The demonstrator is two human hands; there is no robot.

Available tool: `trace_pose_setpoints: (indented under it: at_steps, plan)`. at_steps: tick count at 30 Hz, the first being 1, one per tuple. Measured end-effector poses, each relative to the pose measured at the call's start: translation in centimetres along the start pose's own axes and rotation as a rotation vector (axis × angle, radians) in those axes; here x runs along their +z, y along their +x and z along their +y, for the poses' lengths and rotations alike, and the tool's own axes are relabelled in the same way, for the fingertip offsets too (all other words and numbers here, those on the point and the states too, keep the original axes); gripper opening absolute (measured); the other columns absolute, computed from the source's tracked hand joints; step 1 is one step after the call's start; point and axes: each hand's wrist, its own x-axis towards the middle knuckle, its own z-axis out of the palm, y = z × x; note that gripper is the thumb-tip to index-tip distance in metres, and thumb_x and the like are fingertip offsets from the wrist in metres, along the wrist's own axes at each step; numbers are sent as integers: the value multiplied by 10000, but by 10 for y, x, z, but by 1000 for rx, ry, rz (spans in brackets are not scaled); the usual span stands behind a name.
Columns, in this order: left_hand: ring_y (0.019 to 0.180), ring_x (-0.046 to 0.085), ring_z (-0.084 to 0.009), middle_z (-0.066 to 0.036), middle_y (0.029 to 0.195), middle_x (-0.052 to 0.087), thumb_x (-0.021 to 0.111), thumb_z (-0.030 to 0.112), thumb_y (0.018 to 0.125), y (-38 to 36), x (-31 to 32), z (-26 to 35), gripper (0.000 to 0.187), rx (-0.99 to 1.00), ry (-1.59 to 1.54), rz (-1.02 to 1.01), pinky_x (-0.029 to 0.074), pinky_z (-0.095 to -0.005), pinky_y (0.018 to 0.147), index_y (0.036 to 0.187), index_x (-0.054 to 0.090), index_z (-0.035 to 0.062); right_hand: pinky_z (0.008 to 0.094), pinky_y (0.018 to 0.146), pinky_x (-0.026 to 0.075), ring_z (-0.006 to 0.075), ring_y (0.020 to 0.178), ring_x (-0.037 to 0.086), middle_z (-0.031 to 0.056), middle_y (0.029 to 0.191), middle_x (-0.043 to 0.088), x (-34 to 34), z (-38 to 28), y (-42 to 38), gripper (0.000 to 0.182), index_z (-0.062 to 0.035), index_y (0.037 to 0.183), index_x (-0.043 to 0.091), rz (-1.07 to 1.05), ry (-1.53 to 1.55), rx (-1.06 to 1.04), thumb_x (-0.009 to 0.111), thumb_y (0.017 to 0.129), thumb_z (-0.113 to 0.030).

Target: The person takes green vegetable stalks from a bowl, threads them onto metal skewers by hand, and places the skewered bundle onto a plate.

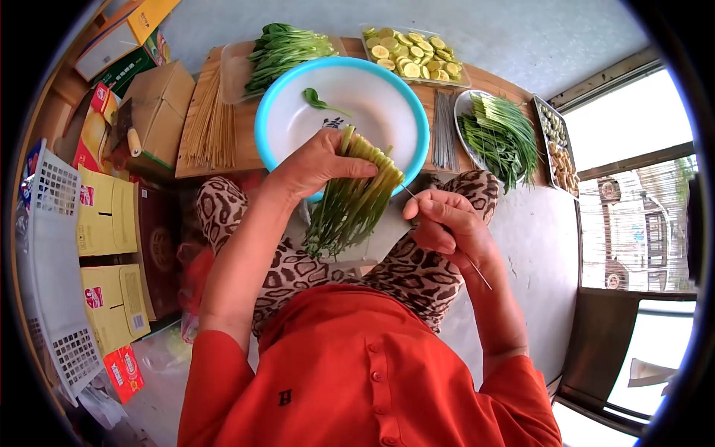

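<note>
My left hand (316, 164) is closed around a bunch of green chives (354, 205), pale cut ends up and leaves hanging down over my knees. Between finger and thumb of my right hand (447, 223) is a thin metal skewer (479, 273). Its upper end reaches the right edge of the bunch near the cut ends; how far it goes in is hidden. Just beyond my left hand stands a white basin (380, 97) with a blue rim, a single green leaf (316, 99) lying inside it.
On the wooden table (246, 134) lie wooden skewers (211, 123), metal skewers (445, 130), a tray of leafy greens (287, 56), sliced squash (413, 54), a plate of chives (500, 134) and a metal tray (555, 141). Cartons (108, 216) and a white crate (59, 261) stand left.
</note>
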Motion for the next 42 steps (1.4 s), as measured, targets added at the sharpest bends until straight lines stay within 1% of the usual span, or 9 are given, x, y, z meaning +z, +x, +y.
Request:
trace_pose_setpoints:
  at_steps: [8, 12, 16, 23, 26, 30, 34, 37, 42]
  plan:
    - [804, 640, -117, -50, 883, 695, 765, 78, 752, 3, 4, -7, 205, -47, -4, -18, 496, -257, 766, 929, 695, 1, 212, 428, 245, 45, 401, 297, -50, 474, 371, -7, 7, -5, 264, -5, 986, 635, 12, 3, -16, 465, 987, -207]
    - [932, 622, -135, -65, 995, 684, 789, 96, 739, 6, 12, -24, 392, -37, 149, -51, 487, -284, 853, 1089, 648, -9, 213, 427, 263, 46, 397, 307, -54, 471, 374, -23, -2, -18, 276, -4, 976, 635, 31, 44, -58, 478, 983, -231]
    - [946, 623, -156, -90, 1057, 666, 775, 85, 754, 5, 14, -67, 466, -175, 259, -132, 490, -305, 867, 1169, 595, -27, 216, 402, 261, 45, 378, 302, -63, 456, 358, -54, -38, -46, 269, -2, 986, 604, 20, 84, -330, 450, 992, -223]
    - [881, 661, -193, -127, 1020, 670, 642, 48, 871, -18, 20, -115, 288, -373, 42, -345, 530, -300, 771, 1147, 601, -26, 209, 419, 258, 47, 396, 285, -72, 458, 309, -118, -138, -106, 292, 20, 1072, 590, 295, -79, -764, 398, 1009, -191]
    - [861, 663, -167, -114, 999, 675, 601, 51, 898, -29, 19, -125, 261, -437, 119, -233, 530, -282, 757, 1145, 595, -31, 207, 474, 258, 46, 460, 294, -58, 499, 316, -123, -185, -112, 315, 65, 1130, 586, 690, -396, -925, 424, 1003, -174]
    - [822, 649, -128, -94, 994, 674, 622, 112, 903, -42, 14, -138, 289, -490, 142, 61, 513, -249, 743, 1154, 591, -28, 219, 441, 241, 30, 477, 304, -56, 549, 375, -152, -229, -91, 293, 27, 1099, 635, 867, -818, -1112, 457, 991, -178]
    - [798, 650, -132, -84, 969, 681, 584, 115, 925, -58, 15, -140, 258, -443, 149, 258, 501, -233, 709, 1137, 599, -30, 270, 464, 397, 103, 489, 490, 12, 599, 564, -221, -224, -15, 252, -88, 988, 713, 1149, -1107, -947, 511, 948, -233]
    - [824, 653, -159, -110, 981, 675, 567, 113, 931, -73, 19, -140, 271, -434, 145, 347, 511, -264, 724, 1156, 583, -38, 488, 634, 502, 391, 717, 642, 218, 785, 643, -319, -179, 60, 268, -135, 872, 693, 1247, -1475, -894, 505, 902, -323]
    - [799, 649, -133, -83, 958, 681, 579, 94, 921, -95, 21, -149, 250, -461, 198, 414, 500, -243, 701, 1140, 603, -24, 506, 725, 513, 407, 820, 648, 209, 863, 671, -381, -72, 131, 278, -70, 834, 657, 1273, -1440, -185, 472, 877, -273]
